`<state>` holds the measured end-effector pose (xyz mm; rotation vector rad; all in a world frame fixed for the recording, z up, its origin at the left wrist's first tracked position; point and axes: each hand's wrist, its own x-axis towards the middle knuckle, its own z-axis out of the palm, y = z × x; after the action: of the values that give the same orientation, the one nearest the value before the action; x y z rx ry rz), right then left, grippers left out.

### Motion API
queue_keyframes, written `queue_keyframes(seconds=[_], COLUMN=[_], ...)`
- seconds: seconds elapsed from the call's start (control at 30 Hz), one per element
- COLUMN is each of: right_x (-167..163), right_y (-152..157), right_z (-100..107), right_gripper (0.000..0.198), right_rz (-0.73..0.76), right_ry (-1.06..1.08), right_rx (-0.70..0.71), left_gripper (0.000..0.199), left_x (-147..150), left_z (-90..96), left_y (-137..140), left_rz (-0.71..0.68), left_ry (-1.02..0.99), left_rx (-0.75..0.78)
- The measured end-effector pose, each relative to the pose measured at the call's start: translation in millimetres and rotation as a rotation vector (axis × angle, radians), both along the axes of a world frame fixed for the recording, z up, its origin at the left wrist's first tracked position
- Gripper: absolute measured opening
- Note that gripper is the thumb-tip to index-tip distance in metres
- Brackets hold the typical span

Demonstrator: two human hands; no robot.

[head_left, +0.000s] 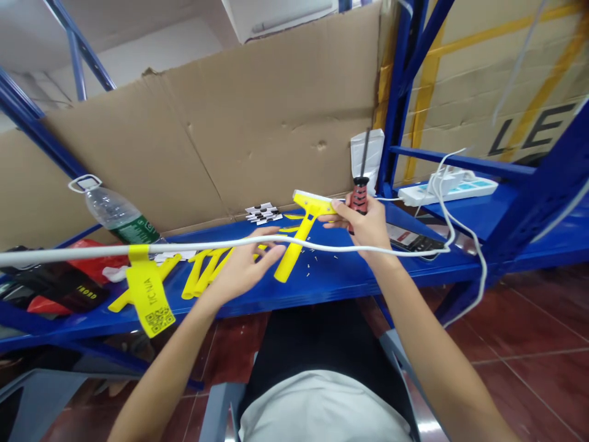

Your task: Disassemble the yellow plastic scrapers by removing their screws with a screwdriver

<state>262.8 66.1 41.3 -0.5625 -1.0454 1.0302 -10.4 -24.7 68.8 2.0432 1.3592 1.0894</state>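
My right hand (368, 224) pinches one end of the head of a yellow scraper (301, 236) between thumb and fingers. A screwdriver (359, 196) with a red and black handle is also held in that hand, its shaft pointing up. The scraper's handle slants down to the left, above the blue shelf. My left hand (246, 264) is open, fingers apart, left of the scraper's handle and apart from it. Beyond and beside it lie several yellow scraper handles (202, 273), partly hidden by the hand. Small screws (309, 266) are scattered on the shelf (340, 279).
A white cable (207, 244) with a yellow tag (150, 294) crosses in front of my hands. A plastic bottle (122, 215) and black packages (55, 282) are left. Black-and-white pieces (263, 213) lie behind. Right are a phone (414, 240) and power strip (451, 190). Cardboard (276, 116) backs the shelf.
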Motion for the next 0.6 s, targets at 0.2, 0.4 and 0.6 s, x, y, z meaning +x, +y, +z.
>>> queue_keyframes(seconds=[0.2,0.4,0.6], right_x=[-1.9,32.6,55.5], right_y=[-1.7,8.7,6.6], right_z=[-0.2,-1.0,1.8], right_gripper=[0.072,0.063,0.065], right_rz=[0.054,-0.204,-0.144], right_ry=[-0.110,-0.251,-0.230], right_rx=[-0.067,-0.015,0.011], left_gripper=[0.040,0.014,0.016], left_x=[69.4,58.4,39.4], left_z=[-8.6,-10.1,-19.2], left_y=[71.5,131.6,143.5], left_rz=[-0.369,-0.232,-0.147], left_ry=[-0.465,-0.716,-0.710], left_rx=[-0.340,-0.403,-0.365])
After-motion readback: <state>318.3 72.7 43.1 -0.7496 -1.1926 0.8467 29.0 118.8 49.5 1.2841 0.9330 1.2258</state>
